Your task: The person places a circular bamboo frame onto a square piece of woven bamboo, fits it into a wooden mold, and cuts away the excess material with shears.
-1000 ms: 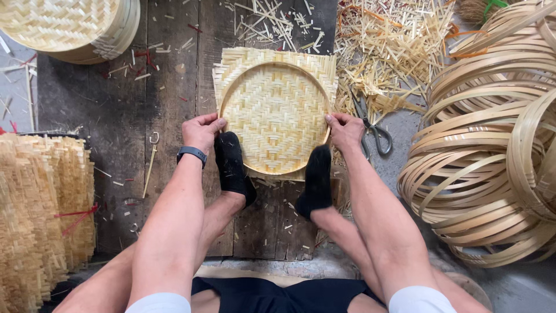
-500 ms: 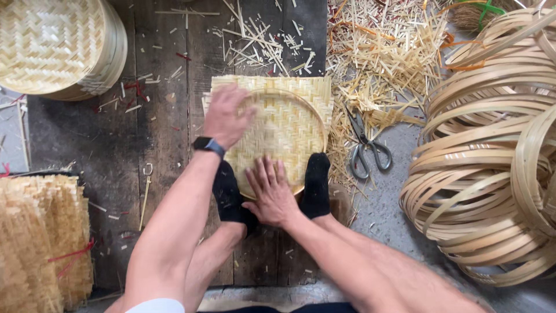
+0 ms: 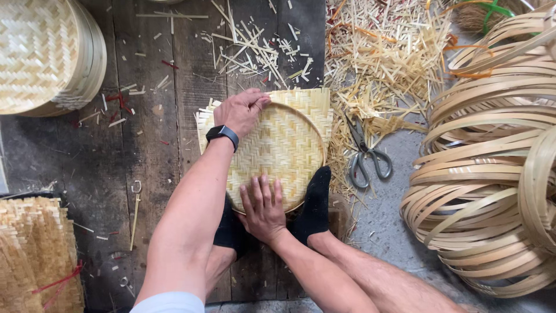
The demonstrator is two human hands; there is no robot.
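Bamboo weaving fills my view: a woven mat with a round hoop pressed onto it lies on the dark plank floor, pinned at its near edge by two black-socked feet. My left hand, a dark watch on its wrist, sits at the far left rim, fingers curled over the hoop's edge; whether they truly clamp it I cannot tell from here. My right hand lies flat and spread, palm down on the near part of the mat, holding nothing. Scissors rest just right of the mat among loose bamboo offcuts. Coiled bamboo hoops pile at the right, finished woven trays stack at the upper left.
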